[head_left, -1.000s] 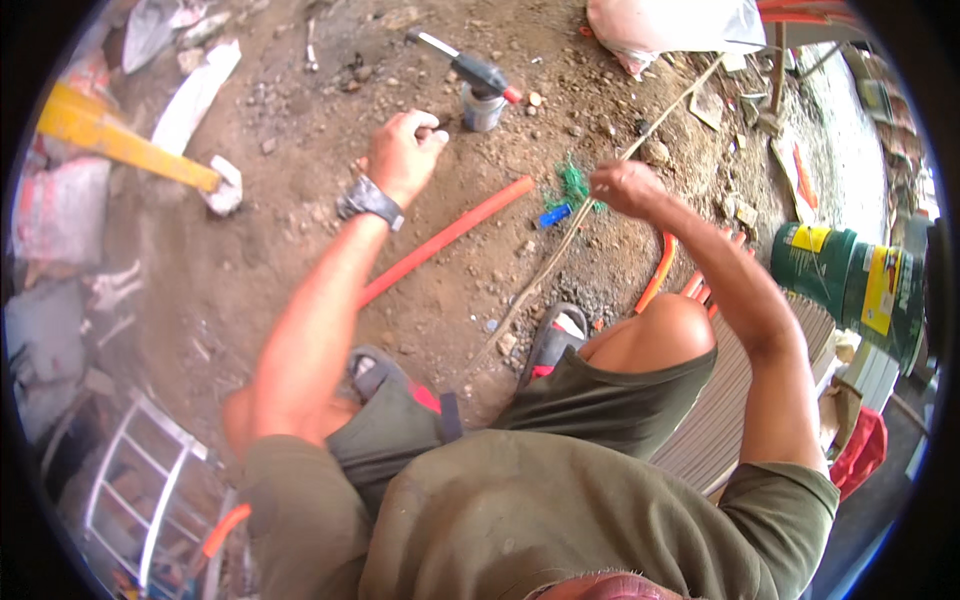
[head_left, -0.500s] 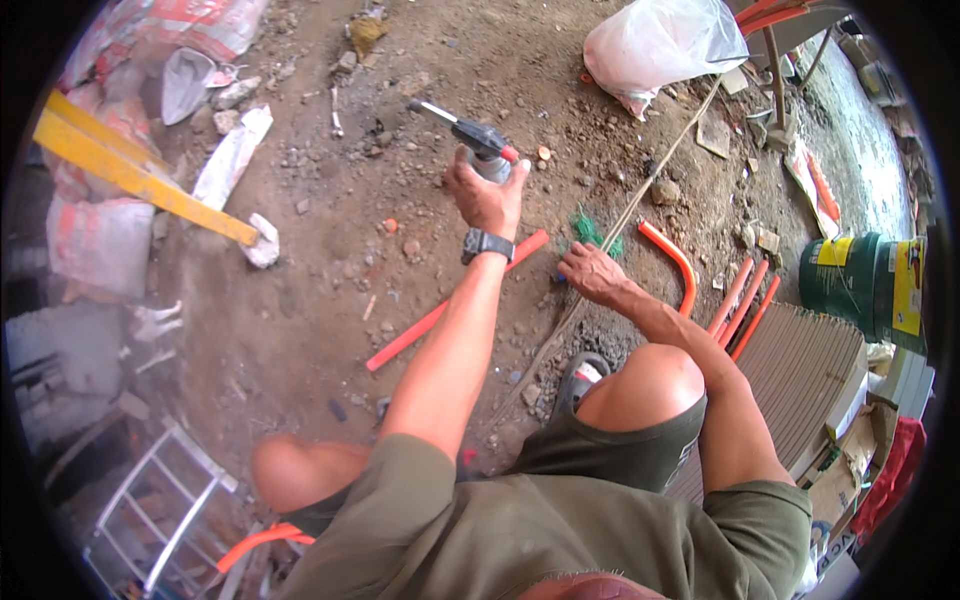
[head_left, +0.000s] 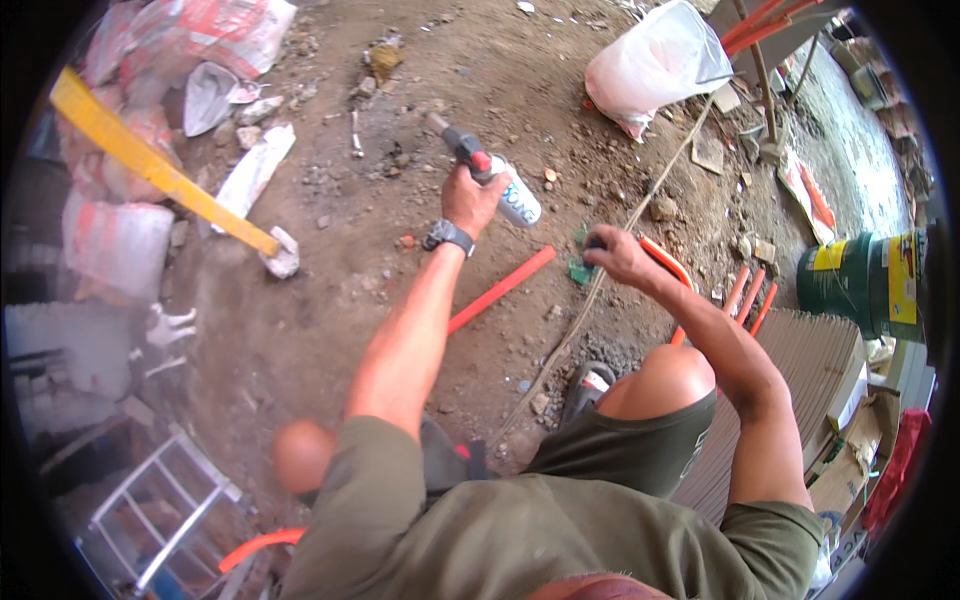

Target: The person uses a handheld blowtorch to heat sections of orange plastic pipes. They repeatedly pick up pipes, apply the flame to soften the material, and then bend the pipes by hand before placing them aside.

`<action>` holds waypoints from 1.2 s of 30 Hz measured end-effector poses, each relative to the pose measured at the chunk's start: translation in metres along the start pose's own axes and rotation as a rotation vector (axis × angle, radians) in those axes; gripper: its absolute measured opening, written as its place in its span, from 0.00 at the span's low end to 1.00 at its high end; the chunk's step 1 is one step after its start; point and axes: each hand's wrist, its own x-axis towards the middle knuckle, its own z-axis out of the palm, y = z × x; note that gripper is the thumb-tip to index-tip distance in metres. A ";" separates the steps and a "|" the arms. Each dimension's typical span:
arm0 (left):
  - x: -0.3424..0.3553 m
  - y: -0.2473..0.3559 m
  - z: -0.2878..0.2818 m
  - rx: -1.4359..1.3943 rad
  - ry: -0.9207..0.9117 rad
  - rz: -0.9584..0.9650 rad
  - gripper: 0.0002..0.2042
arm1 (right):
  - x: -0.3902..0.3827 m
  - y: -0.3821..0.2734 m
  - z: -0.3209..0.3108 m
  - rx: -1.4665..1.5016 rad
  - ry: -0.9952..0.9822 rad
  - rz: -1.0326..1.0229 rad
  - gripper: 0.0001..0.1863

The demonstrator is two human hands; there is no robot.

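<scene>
My left hand, with a watch on its wrist, is closed round the head of a gas torch. The torch's white canister tilts toward the lower right and its nozzle points up and left. My right hand has its fingers closed at the tips on something small and dark that I cannot make out. Behind those fingers lies a tangle of green plastic string. A straight orange pipe rests on the dirt between my hands. A bent orange pipe is partly hidden by my right forearm.
A long cord crosses the rubble-strewn dirt. A white plastic sack stands at the far right, with green buckets and stacked ridged boards nearer. At left are a yellow bar, filled sacks and a metal frame.
My left hand has tipped the torch, so its canister now shows on the right. My right hand has lifted and shifted slightly right, its fingers now curled in. The view has shifted a little.
</scene>
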 end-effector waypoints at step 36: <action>-0.040 0.155 -0.280 -1.022 0.437 0.069 0.29 | -0.007 -0.313 0.108 0.468 0.196 -0.409 0.35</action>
